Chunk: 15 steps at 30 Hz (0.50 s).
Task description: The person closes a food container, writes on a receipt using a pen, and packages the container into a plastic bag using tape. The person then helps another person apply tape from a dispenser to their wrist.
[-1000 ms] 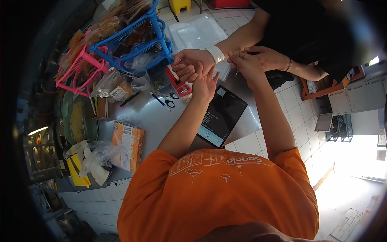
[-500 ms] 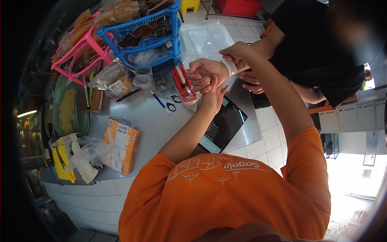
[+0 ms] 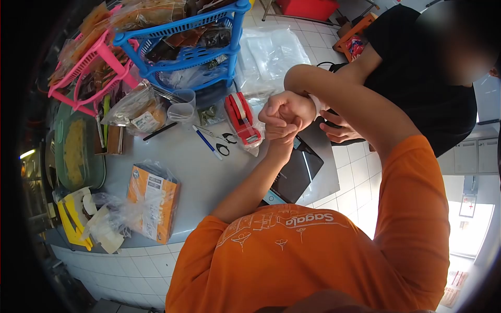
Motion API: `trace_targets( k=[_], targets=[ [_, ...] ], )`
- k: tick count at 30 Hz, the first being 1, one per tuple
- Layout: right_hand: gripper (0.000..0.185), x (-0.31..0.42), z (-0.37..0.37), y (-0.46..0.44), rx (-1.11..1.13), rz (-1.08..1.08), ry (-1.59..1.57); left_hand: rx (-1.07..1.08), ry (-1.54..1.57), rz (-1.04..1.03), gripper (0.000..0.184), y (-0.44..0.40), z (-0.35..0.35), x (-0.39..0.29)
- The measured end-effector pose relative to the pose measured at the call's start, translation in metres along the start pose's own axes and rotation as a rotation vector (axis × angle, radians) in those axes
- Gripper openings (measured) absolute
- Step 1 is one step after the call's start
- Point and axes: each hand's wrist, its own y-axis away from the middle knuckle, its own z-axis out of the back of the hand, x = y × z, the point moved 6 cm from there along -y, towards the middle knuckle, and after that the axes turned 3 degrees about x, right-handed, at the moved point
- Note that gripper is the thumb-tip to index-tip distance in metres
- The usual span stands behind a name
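My left hand (image 3: 282,143) is closed on the co-worker's hand (image 3: 292,108), whose fingers are curled. A whitish band (image 3: 315,104) circles that person's wrist. Bent over the same wrist is my right hand (image 3: 300,77); its back shows, but its fingers are hidden. Below the wrist, the co-worker's other hand (image 3: 336,128) has its fingers spread. Under my left forearm lies a dark tablet (image 3: 298,175), partly covered. A red tape dispenser (image 3: 242,120) stands just left of the hands.
Scissors (image 3: 223,148) and a blue-white pen (image 3: 209,143) lie on the metal table (image 3: 203,182). Blue (image 3: 182,65) and pink (image 3: 94,68) racks hold packets. An orange box (image 3: 152,201) is wrapped in plastic. The co-worker, in black (image 3: 417,88), stands opposite.
My right hand has moved from beside the co-worker's wrist to over it, with its elbow swung outward. The joined hands have shifted right and down in view. The co-worker's other hand has moved lower.
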Motion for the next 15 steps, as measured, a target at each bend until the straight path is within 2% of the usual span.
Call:
trace_targets(
  k=[2, 5, 8, 11, 14, 15],
  targets=[
    [0.031, 0.004, -0.004, -0.006, 0.032, 0.004, 0.078, -0.119, -0.216, -0.079, 0.052, -0.024, 0.019, 0.062],
    [0.038, 0.010, -0.007, -0.008, 0.079, 0.024, 0.182, 0.048, 0.080, -0.061, 0.058, -0.007, 0.004, -0.003],
    [0.046, 0.014, 0.000, 0.004, 0.123, 0.079, 0.256, 0.095, 0.157, -0.019, 0.052, -0.009, 0.003, -0.003],
    [0.055, 0.011, 0.017, 0.041, 0.134, 0.174, 0.161, 0.090, 0.282, -0.057, 0.040, -0.014, 0.002, -0.001],
    [0.065, -0.005, 0.020, 0.091, 0.063, 0.186, -0.107, 0.116, 0.151, -0.096, 0.040, -0.014, -0.003, -0.013],
    [0.066, -0.011, 0.016, 0.090, 0.001, 0.165, -0.047, 0.090, 0.123, -0.092, 0.041, -0.014, -0.002, -0.008]
  ],
)
